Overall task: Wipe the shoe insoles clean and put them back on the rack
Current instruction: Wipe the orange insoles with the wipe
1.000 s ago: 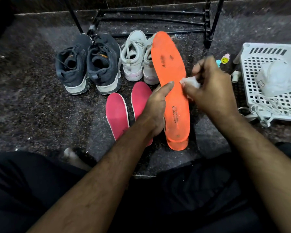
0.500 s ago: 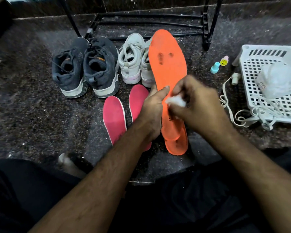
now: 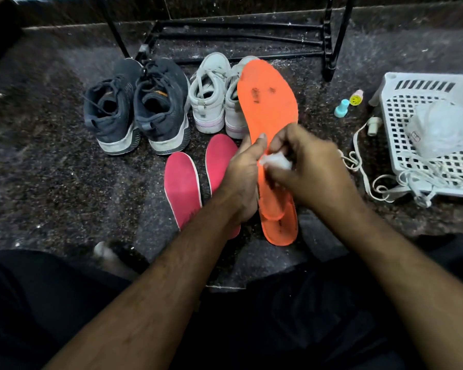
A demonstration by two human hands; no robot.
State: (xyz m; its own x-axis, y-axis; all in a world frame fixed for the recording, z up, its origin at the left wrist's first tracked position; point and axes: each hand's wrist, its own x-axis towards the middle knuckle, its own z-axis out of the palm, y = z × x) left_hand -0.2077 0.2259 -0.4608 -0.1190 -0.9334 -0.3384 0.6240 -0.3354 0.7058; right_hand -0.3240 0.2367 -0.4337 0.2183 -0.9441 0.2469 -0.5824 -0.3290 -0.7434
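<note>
My left hand (image 3: 242,174) grips an orange insole (image 3: 269,102) by its left edge and holds it raised above the floor, toe pointing away; dark smudges mark its toe area. A second orange insole (image 3: 281,228) lies on the floor beneath it, only its heel end showing. My right hand (image 3: 310,172) pinches a small white wipe (image 3: 275,162) and presses it on the held insole's middle. Two pink insoles (image 3: 183,188) lie side by side on the floor left of my left hand. The black metal rack (image 3: 238,36) stands at the back.
A dark grey pair of sneakers (image 3: 137,105) and a white pair (image 3: 211,94) stand in front of the rack. At right sit a white plastic basket (image 3: 428,134) with a clear bag, a white cord (image 3: 364,172), and two small bottles (image 3: 348,102). My dark-clad legs fill the bottom.
My right hand with the wipe has moved from the insole's right edge onto its middle and a little toward the heel. The second orange insole now shows below the held one.
</note>
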